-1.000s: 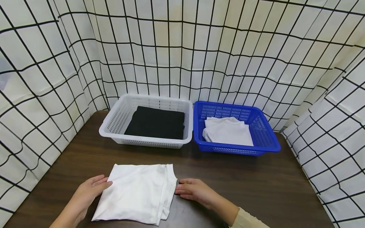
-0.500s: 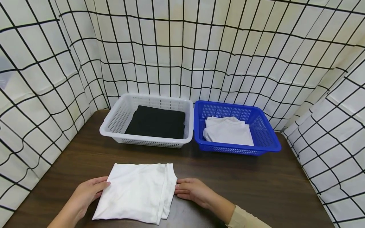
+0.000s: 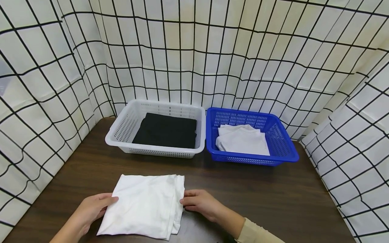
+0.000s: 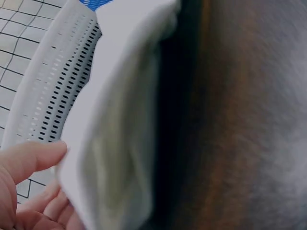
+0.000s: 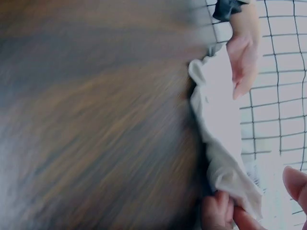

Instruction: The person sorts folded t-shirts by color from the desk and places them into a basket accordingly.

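Observation:
A folded white T-shirt (image 3: 144, 206) lies on the dark wooden table, its layered edge to the right. At its left edge my left hand (image 3: 91, 209) grips the fabric, thumb on top and fingers beneath. The left wrist view shows that thumb (image 4: 41, 155) against the fold, other fingers partly hidden behind it. My right hand (image 3: 203, 205) holds the right edge. In the right wrist view its fingers (image 5: 218, 208) reach under the cloth, with the thumb (image 5: 296, 184) on the upper side. The cloth edge looks raised in both wrist views.
Behind the T-shirt stand a white basket (image 3: 161, 151) with folded black cloth (image 3: 167, 131) and a blue basket (image 3: 243, 158) with folded white cloth (image 3: 243, 140). White curtains with black grid lines (image 3: 170, 57) enclose the brown table (image 3: 273, 195).
The right hand has moved slightly left, pushing in the T-shirt's right edge, which is now narrower and straighter. The left hand has closed onto the left edge. The baskets have stayed put.

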`<state>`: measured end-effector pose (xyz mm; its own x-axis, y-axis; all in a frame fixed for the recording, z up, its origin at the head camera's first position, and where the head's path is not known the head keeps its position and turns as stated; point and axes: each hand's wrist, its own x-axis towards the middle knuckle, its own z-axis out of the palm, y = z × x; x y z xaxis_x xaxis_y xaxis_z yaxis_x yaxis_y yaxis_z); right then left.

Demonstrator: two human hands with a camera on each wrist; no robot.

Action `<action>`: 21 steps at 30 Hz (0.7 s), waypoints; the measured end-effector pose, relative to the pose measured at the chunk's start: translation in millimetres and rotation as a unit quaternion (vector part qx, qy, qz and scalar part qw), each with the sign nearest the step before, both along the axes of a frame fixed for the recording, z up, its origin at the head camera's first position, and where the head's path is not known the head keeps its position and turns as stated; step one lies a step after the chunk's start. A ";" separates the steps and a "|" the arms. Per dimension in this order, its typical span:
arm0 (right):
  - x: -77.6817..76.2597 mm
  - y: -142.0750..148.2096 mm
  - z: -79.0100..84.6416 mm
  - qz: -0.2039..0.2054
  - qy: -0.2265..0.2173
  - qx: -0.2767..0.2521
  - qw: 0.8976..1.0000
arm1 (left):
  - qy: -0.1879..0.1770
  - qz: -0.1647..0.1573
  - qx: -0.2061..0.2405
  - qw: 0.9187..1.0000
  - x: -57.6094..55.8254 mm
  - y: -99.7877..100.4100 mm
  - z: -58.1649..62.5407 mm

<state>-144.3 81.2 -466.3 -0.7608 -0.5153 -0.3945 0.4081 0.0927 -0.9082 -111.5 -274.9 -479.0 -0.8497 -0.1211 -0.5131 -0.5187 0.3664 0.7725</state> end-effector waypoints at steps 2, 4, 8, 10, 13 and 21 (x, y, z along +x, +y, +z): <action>2.1 -2.2 1.2 0.005 0.007 -0.003 1.000 | -0.001 -0.008 -0.003 1.000 -0.2 0.2 -2.1; 2.7 -4.1 1.2 0.009 0.000 -0.013 1.000 | -0.002 -0.009 -0.004 1.000 -0.2 0.3 -3.3; 1.7 -8.0 -2.5 0.005 -0.022 -0.029 0.999 | 0.002 -0.005 0.001 1.000 0.4 -0.1 -3.8; 1.0 -10.5 -6.4 0.003 -0.028 -0.035 0.999 | 0.004 -0.003 0.008 1.000 1.5 -0.2 -3.5; 0.1 -14.8 -12.7 -0.005 -0.041 -0.038 0.998 | 0.006 0.004 0.027 1.000 2.6 0.3 -3.6; 2.1 -23.1 -20.1 -0.018 -0.053 -0.022 0.998 | 0.000 0.005 0.065 0.998 5.0 6.7 -3.9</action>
<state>-142.1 58.1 -486.4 -0.7341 -0.5074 -0.4514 0.5044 0.0376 -0.8626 -106.5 -268.2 -482.8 -0.8488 -0.0628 -0.5250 -0.5220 0.2585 0.8129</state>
